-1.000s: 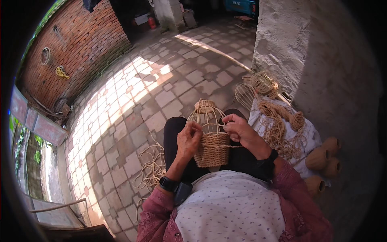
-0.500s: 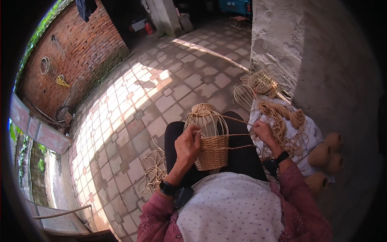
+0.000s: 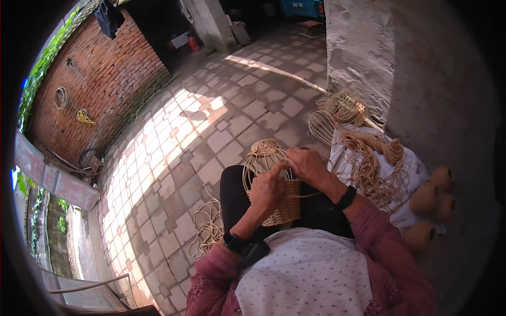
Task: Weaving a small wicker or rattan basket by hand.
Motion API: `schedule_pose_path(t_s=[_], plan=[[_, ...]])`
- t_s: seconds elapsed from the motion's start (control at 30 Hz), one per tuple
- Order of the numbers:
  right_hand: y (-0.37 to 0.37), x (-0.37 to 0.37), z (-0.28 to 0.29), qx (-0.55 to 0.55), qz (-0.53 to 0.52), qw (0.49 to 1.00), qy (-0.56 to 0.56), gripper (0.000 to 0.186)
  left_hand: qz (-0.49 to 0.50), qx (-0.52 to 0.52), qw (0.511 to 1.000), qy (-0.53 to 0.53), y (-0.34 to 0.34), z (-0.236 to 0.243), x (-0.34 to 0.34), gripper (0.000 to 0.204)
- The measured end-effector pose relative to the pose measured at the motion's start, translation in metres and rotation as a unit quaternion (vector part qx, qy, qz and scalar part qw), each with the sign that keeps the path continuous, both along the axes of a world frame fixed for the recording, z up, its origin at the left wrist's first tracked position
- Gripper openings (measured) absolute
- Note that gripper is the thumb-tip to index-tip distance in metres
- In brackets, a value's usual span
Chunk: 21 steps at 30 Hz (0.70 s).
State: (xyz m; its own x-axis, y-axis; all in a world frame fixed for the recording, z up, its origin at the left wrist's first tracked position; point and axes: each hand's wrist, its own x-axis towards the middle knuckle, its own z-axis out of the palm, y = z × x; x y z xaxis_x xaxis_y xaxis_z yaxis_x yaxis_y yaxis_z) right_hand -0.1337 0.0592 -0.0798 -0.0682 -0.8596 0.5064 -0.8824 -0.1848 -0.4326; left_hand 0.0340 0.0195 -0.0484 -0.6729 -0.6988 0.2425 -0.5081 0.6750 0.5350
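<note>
A half-woven basket (image 3: 282, 210) of tan cord, with bare upright ribs and a small woven ring on top, sits between my dark-clad thighs. My left hand (image 3: 268, 190) is closed at the ribs on the basket's near side, covering part of the weave. Close beside it, my right hand (image 3: 308, 167) pinches at the upper right of the ribs; the fingertips of both hands nearly meet, and what exactly they grip is partly hidden. A cord trails rightward from the woven band.
At my right lie tan cord hanks (image 3: 369, 158) on a white cloth (image 3: 424, 179), wire-like basket frames (image 3: 321, 124) and several clay pots (image 3: 424, 199). Loose cord (image 3: 208, 226) lies on the paving at left. Beyond are a brick wall (image 3: 100, 73) and a plastered wall (image 3: 358, 58).
My right hand has come back leftward and up from the outstretched cord to the basket's ribs. My left hand has shifted slightly right, nearer to it.
</note>
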Motion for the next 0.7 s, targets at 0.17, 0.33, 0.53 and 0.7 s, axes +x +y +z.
schedule_pose_path(t_s=[0.17, 0.33, 0.53, 0.7], plan=[[0.082, -0.032, -0.015, 0.088, -0.013, 0.996, -0.006, 0.009, 0.031, 0.022, 0.999, 0.009, -0.003, -0.006, 0.008, 0.025], [0.186, -0.128, -0.082, 0.194, -0.199, 0.960, 0.031, 0.009, 0.026, 0.019, 0.999, 0.003, -0.001, -0.002, 0.004, 0.024], [0.135, -0.098, -0.031, 0.089, -0.193, 0.972, 0.104, 0.026, 0.032, 0.028, 0.999, 0.010, -0.003, -0.005, 0.000, 0.023], [0.043, -0.025, -0.003, -0.025, 0.011, 1.000, 0.008, 0.024, 0.042, 0.053, 0.998, 0.010, 0.000, -0.006, 0.000, 0.023]])
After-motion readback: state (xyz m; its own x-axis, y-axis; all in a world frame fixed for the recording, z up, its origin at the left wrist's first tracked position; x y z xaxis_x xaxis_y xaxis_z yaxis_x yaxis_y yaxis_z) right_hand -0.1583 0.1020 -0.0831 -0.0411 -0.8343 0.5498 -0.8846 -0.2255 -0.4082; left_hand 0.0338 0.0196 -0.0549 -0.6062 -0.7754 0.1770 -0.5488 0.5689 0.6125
